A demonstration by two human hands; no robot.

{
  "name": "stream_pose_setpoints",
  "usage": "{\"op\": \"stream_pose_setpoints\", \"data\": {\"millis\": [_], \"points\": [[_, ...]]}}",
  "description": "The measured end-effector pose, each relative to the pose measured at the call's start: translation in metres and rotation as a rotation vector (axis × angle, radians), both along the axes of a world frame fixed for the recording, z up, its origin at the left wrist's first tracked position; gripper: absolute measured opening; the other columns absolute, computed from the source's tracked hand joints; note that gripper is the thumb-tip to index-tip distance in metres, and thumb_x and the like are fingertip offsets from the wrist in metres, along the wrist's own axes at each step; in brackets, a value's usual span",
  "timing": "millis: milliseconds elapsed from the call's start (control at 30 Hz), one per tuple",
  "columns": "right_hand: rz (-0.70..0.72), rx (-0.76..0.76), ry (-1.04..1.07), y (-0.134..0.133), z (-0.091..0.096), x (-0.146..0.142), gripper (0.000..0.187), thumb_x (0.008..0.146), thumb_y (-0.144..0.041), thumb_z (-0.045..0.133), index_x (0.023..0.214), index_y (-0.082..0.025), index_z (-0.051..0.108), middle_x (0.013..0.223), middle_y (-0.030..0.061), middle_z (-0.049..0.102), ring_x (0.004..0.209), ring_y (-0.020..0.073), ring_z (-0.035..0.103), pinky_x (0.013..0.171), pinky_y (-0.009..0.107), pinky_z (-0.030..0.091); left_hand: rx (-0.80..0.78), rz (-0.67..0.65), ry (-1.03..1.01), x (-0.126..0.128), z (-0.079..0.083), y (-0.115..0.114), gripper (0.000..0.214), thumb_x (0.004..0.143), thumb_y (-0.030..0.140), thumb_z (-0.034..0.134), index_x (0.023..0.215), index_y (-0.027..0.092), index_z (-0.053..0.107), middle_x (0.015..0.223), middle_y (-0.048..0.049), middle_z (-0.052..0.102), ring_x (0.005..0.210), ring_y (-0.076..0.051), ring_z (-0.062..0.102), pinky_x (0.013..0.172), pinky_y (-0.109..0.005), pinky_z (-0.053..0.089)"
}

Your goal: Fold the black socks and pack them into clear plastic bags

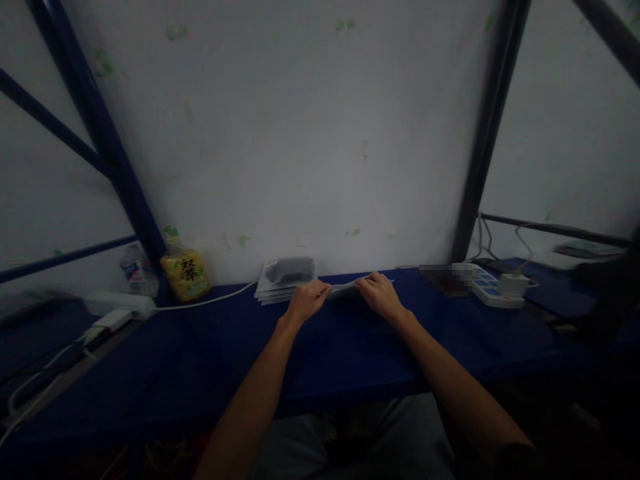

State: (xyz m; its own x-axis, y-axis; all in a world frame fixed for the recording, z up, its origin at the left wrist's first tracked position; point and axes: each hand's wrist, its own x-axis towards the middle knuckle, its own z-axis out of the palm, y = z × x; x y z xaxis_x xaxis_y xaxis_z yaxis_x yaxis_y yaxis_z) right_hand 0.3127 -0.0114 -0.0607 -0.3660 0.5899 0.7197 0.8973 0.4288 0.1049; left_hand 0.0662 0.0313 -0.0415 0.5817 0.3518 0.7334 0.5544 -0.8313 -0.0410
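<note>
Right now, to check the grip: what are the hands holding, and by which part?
The left hand and right hand grip a flat pale folded sheet, by its left end and near its right end; finger placement is unclear.

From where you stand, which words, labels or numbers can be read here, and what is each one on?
"双萃" in dark characters on the label of the yellow plastic drink bottle.
The label on the clear water bottle is too blurred to read.
Any markings on the white power strip are too small to read.

Bench: navy cloth top (225,360) | white pkts stack (277,291) | yellow-label btl (185,272) | power strip (493,290)
</note>
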Motion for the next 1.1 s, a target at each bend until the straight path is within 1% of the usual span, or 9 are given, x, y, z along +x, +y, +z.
{"op": "stream_pose_setpoints", "data": {"millis": [200, 400, 467, 567, 667, 733, 900, 1000, 1100], "points": [[0.039, -0.024, 0.037, 0.005, -0.01, 0.002, 0.029, 0.099, -0.025, 0.035, 0.11, -0.018, 0.06, 0.09, 0.0097, 0.068, 0.084, 0.0202, 0.059, 0.08, 0.031, 0.044, -0.058, 0.021, -0.056, -0.007, 0.001, 0.002, 0.022, 0.095, 0.028, 0.049, 0.092, 0.018, 0.068, 0.09, -0.0048, 0.071, 0.082, -0.016, 0.066, 0.077, -0.027, 0.05], [0.142, -0.007, 0.174, 0.002, -0.014, -0.004, 0.026, 0.098, -0.024, 0.036, 0.106, -0.018, 0.06, 0.098, 0.01, 0.066, 0.095, 0.0211, 0.059, 0.087, 0.033, 0.045, -0.127, 0.016, -0.054, -0.006, -0.002, 0.004, 0.022, 0.094, 0.029, 0.049, 0.091, 0.018, 0.067, 0.089, -0.0041, 0.07, 0.078, -0.015, 0.064, 0.074, -0.026, 0.049], [0.161, -0.03, 0.257, 0.002, -0.014, -0.006, 0.026, 0.098, -0.024, 0.036, 0.107, -0.019, 0.059, 0.101, 0.0103, 0.064, 0.096, 0.0207, 0.059, 0.086, 0.033, 0.047, -0.149, 0.009, -0.062, -0.003, -0.003, 0.004, 0.021, 0.094, 0.029, 0.049, 0.091, 0.018, 0.067, 0.089, -0.0041, 0.069, 0.078, -0.016, 0.064, 0.075, -0.027, 0.049], [0.247, -0.107, 0.346, 0.002, -0.013, -0.007, 0.025, 0.098, -0.027, 0.036, 0.107, -0.02, 0.058, 0.101, 0.0087, 0.063, 0.093, 0.0192, 0.059, 0.08, 0.031, 0.049, -0.18, 0.009, -0.052, -0.002, -0.005, 0.004, 0.022, 0.094, 0.03, 0.049, 0.09, 0.017, 0.066, 0.088, -0.0039, 0.069, 0.077, -0.016, 0.063, 0.073, -0.026, 0.049], [0.297, -0.132, 0.321, 0.002, -0.011, -0.007, 0.025, 0.098, -0.028, 0.037, 0.105, -0.02, 0.059, 0.098, 0.0072, 0.063, 0.091, 0.0188, 0.058, 0.081, 0.031, 0.047, -0.176, 0.015, -0.024, -0.006, -0.005, 0.004, 0.022, 0.094, 0.03, 0.048, 0.089, 0.017, 0.066, 0.086, -0.0037, 0.068, 0.075, -0.015, 0.063, 0.072, -0.026, 0.048], [0.226, -0.082, 0.244, 0.002, -0.008, -0.006, 0.026, 0.098, -0.029, 0.038, 0.104, -0.02, 0.062, 0.096, 0.008, 0.062, 0.092, 0.0206, 0.055, 0.083, 0.034, 0.045, -0.143, 0.018, -0.019, -0.009, -0.004, 0.004, 0.021, 0.094, 0.029, 0.048, 0.091, 0.017, 0.066, 0.088, -0.0039, 0.068, 0.078, -0.016, 0.063, 0.074, -0.026, 0.049], [-0.061, 0.058, 0.101, 0.002, -0.001, 0.007, 0.026, 0.096, -0.033, 0.043, 0.102, -0.023, 0.066, 0.097, 0.0105, 0.058, 0.09, 0.0242, 0.048, 0.079, 0.036, 0.038, -0.06, 0.024, -0.016, -0.016, 0.0, 0.006, 0.02, 0.095, 0.026, 0.048, 0.094, 0.019, 0.066, 0.092, -0.0047, 0.069, 0.086, -0.016, 0.064, 0.079, -0.027, 0.049], [-0.132, 0.089, 0.096, 0.005, -0.002, 0.021, 0.025, 0.095, -0.033, 0.044, 0.101, -0.023, 0.067, 0.098, 0.0101, 0.057, 0.09, 0.0242, 0.047, 0.077, 0.036, 0.036, -0.029, 0.054, -0.032, -0.021, 0.001, 0.009, 0.021, 0.095, 0.028, 0.047, 0.094, 0.018, 0.066, 0.09, -0.0052, 0.068, 0.084, -0.016, 0.064, 0.078, -0.026, 0.049], [-0.17, 0.106, 0.163, 0.008, -0.005, 0.039, 0.023, 0.095, -0.032, 0.046, 0.1, -0.022, 0.066, 0.099, 0.0101, 0.056, 0.092, 0.0243, 0.047, 0.078, 0.035, 0.036, -0.016, 0.085, -0.068, -0.028, 0.002, 0.014, 0.022, 0.095, 0.029, 0.046, 0.094, 0.018, 0.066, 0.09, -0.0054, 0.068, 0.082, -0.016, 0.064, 0.077, -0.027, 0.049]]}}
